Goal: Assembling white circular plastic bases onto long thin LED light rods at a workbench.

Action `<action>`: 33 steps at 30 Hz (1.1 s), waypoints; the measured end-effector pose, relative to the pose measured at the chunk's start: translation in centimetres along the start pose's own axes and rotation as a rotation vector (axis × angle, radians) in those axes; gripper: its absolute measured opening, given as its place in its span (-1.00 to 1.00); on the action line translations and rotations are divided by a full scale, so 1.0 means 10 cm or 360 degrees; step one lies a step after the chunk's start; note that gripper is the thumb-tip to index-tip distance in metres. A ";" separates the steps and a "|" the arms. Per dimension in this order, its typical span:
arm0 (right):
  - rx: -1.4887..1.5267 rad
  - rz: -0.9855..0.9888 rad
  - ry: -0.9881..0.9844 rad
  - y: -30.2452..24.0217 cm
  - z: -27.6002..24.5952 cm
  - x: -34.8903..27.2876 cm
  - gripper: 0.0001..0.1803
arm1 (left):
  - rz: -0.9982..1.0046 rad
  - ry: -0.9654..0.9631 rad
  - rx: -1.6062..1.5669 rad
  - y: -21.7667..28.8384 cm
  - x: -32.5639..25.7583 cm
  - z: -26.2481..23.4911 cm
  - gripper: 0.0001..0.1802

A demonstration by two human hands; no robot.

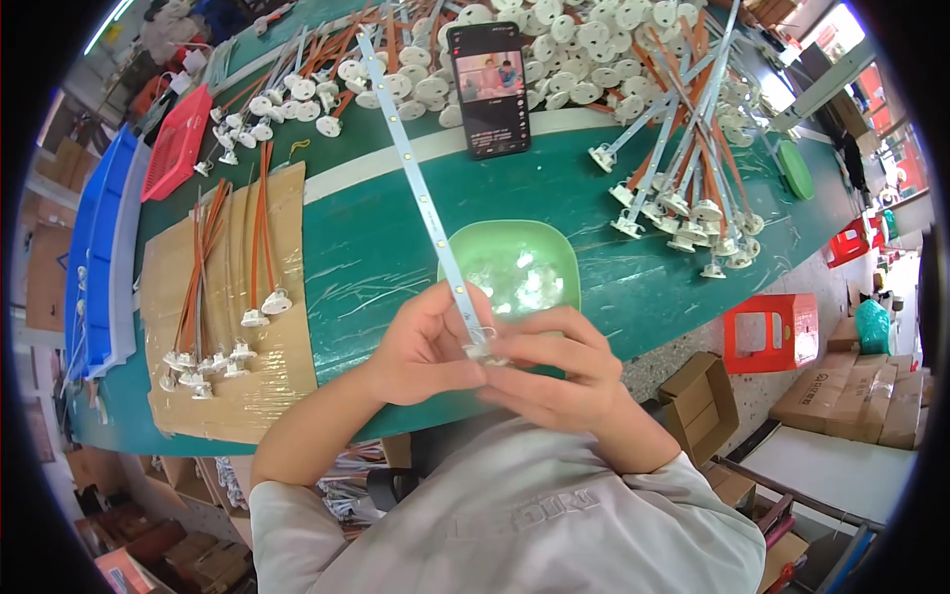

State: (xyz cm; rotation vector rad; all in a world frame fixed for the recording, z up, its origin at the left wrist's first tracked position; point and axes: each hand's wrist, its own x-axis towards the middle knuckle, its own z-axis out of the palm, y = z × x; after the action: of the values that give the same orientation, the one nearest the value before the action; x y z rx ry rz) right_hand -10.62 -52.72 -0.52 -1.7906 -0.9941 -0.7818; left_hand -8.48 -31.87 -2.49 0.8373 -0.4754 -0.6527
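Note:
A long, narrow LED strip [425, 200] rises from between my hands and leans away to the far left. My left hand [421, 348] is closed around its near end. At that end sits a small white fitting [484, 350], partly covered by fingers. My right hand [564, 371] pinches at the fitting from the other side; whether it also holds some tiny part cannot be made out. Just beyond my hands is a light green dish [568, 247] with small, clear, shiny pieces in it.
A phone [492, 94] stands before a heap of white round caps [594, 49]. Strips with white ends lie piled at right [683, 188] and on cardboard [282, 368] at left. Blue [94, 267] and red [178, 144] trays line the left edge. A red stool [772, 335] stands right.

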 end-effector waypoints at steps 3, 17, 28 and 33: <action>-0.0067 -0.0024 0.0115 0.00 0.02 -0.12 -0.71 | -0.0106 0.0086 0.0115 0.00 -0.01 0.03 -0.35; 0.0205 0.0134 -0.0024 0.04 -0.08 -0.01 -0.70 | -0.0039 -0.0126 -0.0068 0.00 -0.03 -0.13 -0.39; 0.0074 0.0109 0.0017 0.03 -0.04 -0.04 -0.71 | 0.0024 -0.0199 -0.0064 -0.06 0.04 -0.12 -0.41; 0.0031 0.0127 0.0112 -0.01 0.02 0.01 -0.70 | 0.0092 -0.0145 -0.0017 -0.01 0.06 -0.10 -0.41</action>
State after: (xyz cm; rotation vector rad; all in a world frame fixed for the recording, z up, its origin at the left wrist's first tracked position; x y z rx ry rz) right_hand -10.62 -52.50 -0.48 -1.7631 -0.8762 -0.7779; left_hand -7.47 -31.79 -3.11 0.7834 -0.5759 -0.6414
